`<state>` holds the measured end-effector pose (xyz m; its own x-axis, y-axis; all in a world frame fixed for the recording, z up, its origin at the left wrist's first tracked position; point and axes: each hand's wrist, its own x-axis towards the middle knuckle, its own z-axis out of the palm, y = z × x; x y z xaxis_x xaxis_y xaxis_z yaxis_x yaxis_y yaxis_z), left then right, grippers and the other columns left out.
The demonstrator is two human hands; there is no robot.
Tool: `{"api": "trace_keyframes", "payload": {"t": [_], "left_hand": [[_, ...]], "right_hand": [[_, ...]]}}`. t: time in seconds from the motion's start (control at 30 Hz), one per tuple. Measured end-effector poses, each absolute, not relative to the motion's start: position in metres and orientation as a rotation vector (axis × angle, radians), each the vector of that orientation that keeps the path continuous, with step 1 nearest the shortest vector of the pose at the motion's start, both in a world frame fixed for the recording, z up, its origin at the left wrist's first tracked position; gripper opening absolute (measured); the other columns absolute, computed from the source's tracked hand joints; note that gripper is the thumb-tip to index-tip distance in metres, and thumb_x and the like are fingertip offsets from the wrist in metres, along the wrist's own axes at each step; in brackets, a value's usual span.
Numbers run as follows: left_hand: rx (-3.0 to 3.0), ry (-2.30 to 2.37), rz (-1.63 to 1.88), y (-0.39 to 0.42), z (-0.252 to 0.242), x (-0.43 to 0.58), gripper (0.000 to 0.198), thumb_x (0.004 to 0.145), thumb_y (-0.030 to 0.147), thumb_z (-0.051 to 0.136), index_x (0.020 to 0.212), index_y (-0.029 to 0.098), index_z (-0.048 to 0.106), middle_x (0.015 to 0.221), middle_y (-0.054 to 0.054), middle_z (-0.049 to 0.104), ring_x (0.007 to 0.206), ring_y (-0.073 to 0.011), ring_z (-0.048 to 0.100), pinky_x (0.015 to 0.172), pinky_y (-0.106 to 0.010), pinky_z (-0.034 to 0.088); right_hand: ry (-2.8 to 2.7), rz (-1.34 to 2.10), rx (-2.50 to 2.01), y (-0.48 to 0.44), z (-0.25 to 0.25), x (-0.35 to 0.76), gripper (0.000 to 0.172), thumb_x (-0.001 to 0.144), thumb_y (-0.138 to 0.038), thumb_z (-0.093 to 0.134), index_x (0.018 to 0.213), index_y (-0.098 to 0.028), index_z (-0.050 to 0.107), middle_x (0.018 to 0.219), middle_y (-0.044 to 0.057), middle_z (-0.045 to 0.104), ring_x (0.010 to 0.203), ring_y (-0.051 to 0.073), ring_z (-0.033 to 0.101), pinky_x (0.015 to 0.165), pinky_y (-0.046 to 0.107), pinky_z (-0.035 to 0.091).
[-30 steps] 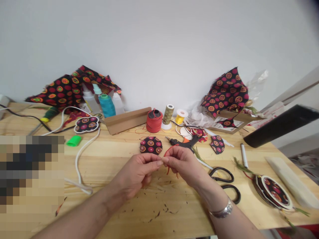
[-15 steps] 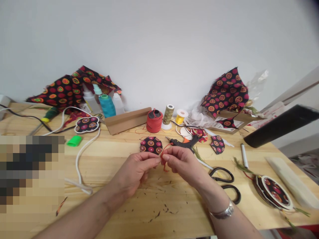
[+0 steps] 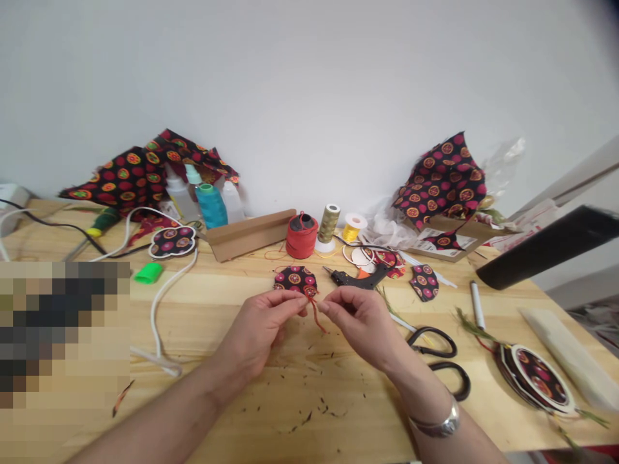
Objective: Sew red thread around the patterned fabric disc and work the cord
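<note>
Between finger and thumb, my left hand (image 3: 265, 322) pinches a thin red cord (image 3: 318, 319), whose loose ends dangle below the fingertips. My right hand (image 3: 360, 325), wearing a silver bracelet (image 3: 439, 422), is closed in a pinch at the cord's right side; a strand seems to run to its fingertips, which partly hide it. Just behind both hands lies a patterned black fabric piece (image 3: 294, 278) on the table. A black glue gun (image 3: 358, 277) rests beyond my right hand, and black-handled scissors (image 3: 454, 380) lie beside that wrist.
A red cord spool (image 3: 302, 240), an olive thread cone (image 3: 329, 225) and a yellow spool (image 3: 354, 227) stand at the back. A white cable (image 3: 155, 316) curves across the left side. Farther right are a marker (image 3: 477, 306) and a fabric-faced round ornament (image 3: 539, 374).
My right fingertips have drawn slightly apart from the left ones, exposing more of the red cord and its hanging ends. The view has shifted slightly.
</note>
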<state>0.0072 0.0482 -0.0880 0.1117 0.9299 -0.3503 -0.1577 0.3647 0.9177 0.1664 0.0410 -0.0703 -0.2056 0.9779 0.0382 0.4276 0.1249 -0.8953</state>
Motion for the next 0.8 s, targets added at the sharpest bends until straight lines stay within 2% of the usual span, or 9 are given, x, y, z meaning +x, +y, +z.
{"api": "trace_keyframes", "payload": {"t": [0.13, 0.37, 0.5, 0.57, 0.73, 0.8], "left_hand": [[0.822, 1.128, 1.008, 0.047, -0.086, 0.007, 0.012, 0.066, 0.027, 0.067, 0.069, 0.015, 0.067, 0.051, 0.004, 0.057, 0.037, -0.0028, 0.029, 0.036, -0.019, 0.016], [0.737, 1.035, 0.987, 0.048, -0.088, 0.006, 0.016, 0.067, 0.028, 0.066, 0.073, 0.014, 0.063, 0.059, 0.001, 0.063, 0.034, -0.0012, 0.030, 0.033, -0.017, 0.016], [0.670, 1.014, 0.990, 0.048, -0.089, 0.006, 0.015, 0.065, 0.026, 0.068, 0.074, 0.015, 0.061, 0.051, 0.004, 0.057, 0.035, -0.0018, 0.034, 0.033, -0.015, 0.019], [0.660, 1.034, 0.985, 0.047, -0.088, 0.006, 0.015, 0.065, 0.025, 0.068, 0.073, 0.015, 0.061, 0.048, 0.006, 0.052, 0.034, -0.0016, 0.034, 0.033, -0.014, 0.019], [0.663, 1.086, 0.987, 0.048, -0.085, 0.007, 0.016, 0.063, 0.026, 0.070, 0.073, 0.016, 0.063, 0.045, 0.008, 0.046, 0.036, -0.0022, 0.035, 0.033, -0.013, 0.021], [0.692, 1.087, 0.982, 0.048, -0.086, 0.007, 0.018, 0.063, 0.029, 0.070, 0.073, 0.015, 0.064, 0.045, 0.008, 0.043, 0.036, -0.0022, 0.032, 0.033, -0.013, 0.020]], "right_hand": [[-1.869, 0.981, -1.263, 0.033, -0.070, 0.158, 0.020, 0.082, -0.029, 0.051, 0.071, -0.016, 0.062, 0.060, -0.002, 0.056, 0.054, 0.009, 0.043, 0.051, 0.020, 0.033], [-2.191, 0.784, -1.189, 0.026, -0.078, 0.150, 0.021, 0.084, -0.019, 0.046, 0.070, -0.019, 0.060, 0.064, 0.000, 0.059, 0.055, 0.011, 0.047, 0.054, 0.021, 0.034], [-2.265, 0.762, -1.104, 0.025, -0.077, 0.152, 0.019, 0.084, -0.017, 0.046, 0.074, -0.021, 0.062, 0.064, 0.000, 0.061, 0.056, 0.011, 0.049, 0.056, 0.021, 0.034], [-2.314, 0.791, -1.050, 0.024, -0.073, 0.154, 0.017, 0.083, -0.022, 0.050, 0.073, -0.021, 0.063, 0.062, -0.001, 0.059, 0.056, 0.011, 0.049, 0.056, 0.021, 0.034], [-1.987, 0.732, -1.230, 0.031, -0.070, 0.158, 0.031, 0.087, -0.029, 0.043, 0.066, -0.017, 0.062, 0.068, 0.003, 0.060, 0.063, 0.013, 0.052, 0.061, 0.023, 0.037], [-1.801, 0.723, -1.327, 0.037, -0.073, 0.159, 0.030, 0.087, -0.029, 0.043, 0.069, -0.016, 0.063, 0.072, 0.004, 0.062, 0.067, 0.014, 0.054, 0.065, 0.024, 0.039]]}}
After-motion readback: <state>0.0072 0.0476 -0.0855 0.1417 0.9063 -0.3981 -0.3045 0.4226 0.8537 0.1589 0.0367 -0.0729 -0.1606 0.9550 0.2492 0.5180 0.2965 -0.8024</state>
